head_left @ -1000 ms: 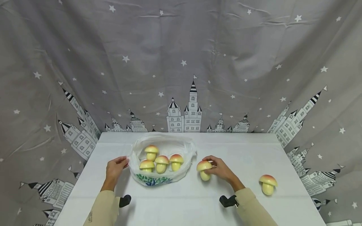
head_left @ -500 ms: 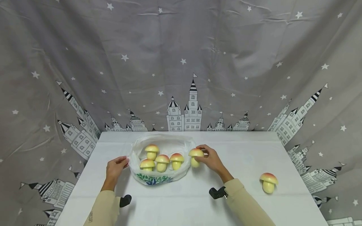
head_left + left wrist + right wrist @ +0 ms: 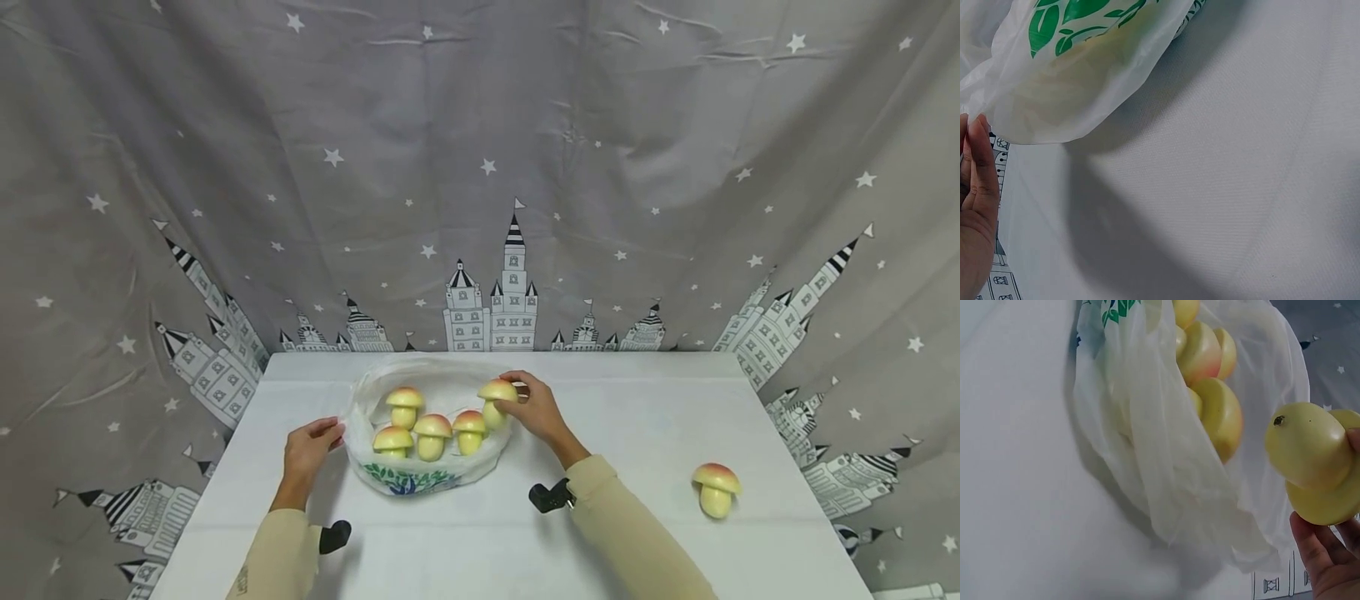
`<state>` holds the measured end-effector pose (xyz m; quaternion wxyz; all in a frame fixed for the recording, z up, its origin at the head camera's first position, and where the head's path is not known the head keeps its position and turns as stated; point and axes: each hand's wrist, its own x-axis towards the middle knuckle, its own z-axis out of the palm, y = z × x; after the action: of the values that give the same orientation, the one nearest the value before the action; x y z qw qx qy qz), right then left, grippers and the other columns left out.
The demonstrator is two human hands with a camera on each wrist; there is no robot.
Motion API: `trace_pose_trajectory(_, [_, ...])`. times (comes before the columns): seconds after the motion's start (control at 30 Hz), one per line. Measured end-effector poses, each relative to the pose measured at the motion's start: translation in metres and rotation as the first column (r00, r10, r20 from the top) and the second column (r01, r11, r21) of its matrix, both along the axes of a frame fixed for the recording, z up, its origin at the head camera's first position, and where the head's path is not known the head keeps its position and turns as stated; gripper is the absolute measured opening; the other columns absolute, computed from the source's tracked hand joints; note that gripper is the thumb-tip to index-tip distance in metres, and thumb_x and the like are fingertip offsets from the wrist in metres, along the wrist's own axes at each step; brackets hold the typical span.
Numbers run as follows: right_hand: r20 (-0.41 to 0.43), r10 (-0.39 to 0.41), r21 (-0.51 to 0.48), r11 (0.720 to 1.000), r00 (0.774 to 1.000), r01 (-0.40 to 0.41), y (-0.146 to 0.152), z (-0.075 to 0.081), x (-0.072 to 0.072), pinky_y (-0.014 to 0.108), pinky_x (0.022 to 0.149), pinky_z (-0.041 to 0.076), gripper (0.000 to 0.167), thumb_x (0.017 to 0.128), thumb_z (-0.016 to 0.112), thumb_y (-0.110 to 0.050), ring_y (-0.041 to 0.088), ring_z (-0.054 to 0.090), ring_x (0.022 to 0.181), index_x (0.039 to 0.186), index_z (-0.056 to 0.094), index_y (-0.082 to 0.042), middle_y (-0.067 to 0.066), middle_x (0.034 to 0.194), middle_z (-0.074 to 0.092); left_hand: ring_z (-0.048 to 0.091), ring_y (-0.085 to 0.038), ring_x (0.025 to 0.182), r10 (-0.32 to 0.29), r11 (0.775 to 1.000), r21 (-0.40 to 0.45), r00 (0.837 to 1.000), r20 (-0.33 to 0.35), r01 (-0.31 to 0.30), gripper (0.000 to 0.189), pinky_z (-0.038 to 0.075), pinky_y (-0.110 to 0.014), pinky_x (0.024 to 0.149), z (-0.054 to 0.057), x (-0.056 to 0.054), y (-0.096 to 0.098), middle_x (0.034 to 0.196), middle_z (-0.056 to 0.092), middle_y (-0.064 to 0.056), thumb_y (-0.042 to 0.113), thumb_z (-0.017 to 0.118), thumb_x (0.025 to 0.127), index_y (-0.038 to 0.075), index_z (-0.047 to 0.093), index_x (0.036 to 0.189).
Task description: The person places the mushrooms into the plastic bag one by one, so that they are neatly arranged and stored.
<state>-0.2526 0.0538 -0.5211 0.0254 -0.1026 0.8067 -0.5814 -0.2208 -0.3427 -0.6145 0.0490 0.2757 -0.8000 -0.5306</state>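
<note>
A white plastic bag [image 3: 465,475] with a green leaf print lies with its mouth spread wide. Several yellow toy mushrooms with reddish caps, such as one mushroom [image 3: 431,437], sit inside it. At the bag's left edge, my left hand [image 3: 306,454] pinches the plastic; the left wrist view shows the fingertips [image 3: 980,134] on a gathered bit of it. My right hand [image 3: 540,410] grips another mushroom [image 3: 1310,447] by its cap, over the right side of the bag's opening. Its stem end faces the right wrist camera.
One more mushroom [image 3: 716,490] lies on the right part of the white table [image 3: 637,417]. Behind the table's far edge hangs a grey curtain [image 3: 637,125] printed with stars and castles. A black wrist mount [image 3: 551,496] sticks out from the right sleeve.
My right hand has carried its mushroom left and away from me, from beside the bag to over its opening. The left hand keeps its place at the bag's edge.
</note>
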Motion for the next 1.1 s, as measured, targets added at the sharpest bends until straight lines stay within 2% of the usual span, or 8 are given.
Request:
trace_pose_trajectory(0.17, [-0.022,0.016,0.007,1.0,1.0,-0.015,-0.016,0.003,-0.006,0.036,0.089,0.054,0.043,0.08,0.072,-0.01,0.032,0.06,0.11,0.12,0.061,-0.003,0.014,0.122,0.061,0.064,-0.01,0.084,-0.019,1.0,-0.017,1.0,0.008,0.019,0.038,0.053,-0.013,0.068,0.0,0.001,0.0,0.117,0.063,-0.016,0.027,0.064,0.094,0.003,0.062,0.122])
trace_pose_trajectory(0.4, [-0.068,0.019,0.03,0.999,0.997,-0.017,-0.038,0.0,-0.008,0.037,0.089,0.053,0.043,0.082,0.073,-0.011,0.029,0.06,0.107,0.122,0.061,-0.001,0.014,0.119,0.062,0.064,-0.012,0.085,-0.044,0.997,0.061,0.998,0.047,0.042,0.038,0.056,-0.019,0.073,0.076,0.032,0.035,0.12,0.059,-0.023,0.015,0.062,0.095,-0.008,0.057,0.125])
trace_pose_trajectory(0.43, [-0.07,0.019,0.032,0.999,0.997,-0.016,-0.041,0.0,-0.009,0.036,0.089,0.053,0.043,0.082,0.073,-0.011,0.029,0.06,0.107,0.122,0.061,-0.001,0.014,0.119,0.062,0.064,-0.01,0.084,-0.037,0.997,0.068,0.999,0.035,0.034,0.038,0.056,-0.02,0.076,0.077,0.033,0.035,0.119,0.06,-0.023,0.014,0.062,0.095,-0.008,0.057,0.125])
trace_pose_trajectory(0.5, [-0.085,0.022,0.032,0.999,0.996,-0.019,-0.046,0.0,-0.011,0.037,0.09,0.053,0.044,0.082,0.072,-0.01,0.03,0.06,0.107,0.123,0.06,0.001,0.015,0.12,0.061,0.063,-0.008,0.082,-0.04,0.997,0.074,0.999,0.019,0.038,0.038,0.055,-0.018,0.073,0.069,0.03,0.031,0.118,0.061,-0.022,0.015,0.063,0.094,-0.008,0.058,0.124])
trace_pose_trajectory(0.7, [-0.119,0.013,0.047,0.999,0.993,-0.008,-0.06,-0.003,-0.017,0.037,0.09,0.054,0.045,0.083,0.072,-0.009,0.033,0.059,0.106,0.124,0.06,0.004,0.019,0.119,0.058,0.064,-0.008,0.083,-0.024,1.0,0.014,1.0,-0.009,0.024,0.038,0.053,-0.012,0.067,0.009,0.007,0.004,0.116,0.062,-0.017,0.022,0.066,0.093,-0.001,0.062,0.123])
trace_pose_trajectory(0.77, [-0.123,0.014,0.058,0.998,0.992,-0.007,-0.063,-0.004,-0.019,0.037,0.089,0.054,0.045,0.083,0.072,-0.009,0.033,0.059,0.106,0.124,0.059,0.004,0.019,0.119,0.058,0.064,-0.009,0.084,-0.04,0.999,0.006,0.999,-0.017,0.04,0.041,0.054,-0.013,0.068,0.005,0.005,0.002,0.116,0.062,-0.018,0.026,0.066,0.093,-0.002,0.061,0.123])
trace_pose_trajectory(1.0, [-0.112,0.029,0.122,0.992,0.993,-0.015,-0.076,-0.005,-0.025,0.036,0.087,0.053,0.045,0.081,0.071,-0.008,0.029,0.058,0.103,0.124,0.06,0.003,0.017,0.118,0.059,0.061,-0.001,0.073,-0.04,0.994,0.099,0.999,-0.028,0.043,0.037,0.054,-0.014,0.068,0.068,0.027,0.029,0.111,0.064,-0.02,0.012,0.064,0.093,-0.01,0.059,0.122])
trace_pose_trajectory(1.1, [-0.097,0.024,0.145,0.989,0.995,-0.01,-0.081,-0.006,-0.027,0.036,0.086,0.053,0.046,0.081,0.072,-0.008,0.029,0.058,0.103,0.125,0.061,0.002,0.017,0.118,0.06,0.059,0.002,0.071,-0.075,0.993,0.084,0.997,-0.032,0.078,0.037,0.055,-0.017,0.071,0.08,0.032,0.033,0.108,0.064,-0.021,0.008,0.062,0.093,-0.013,0.057,0.122])
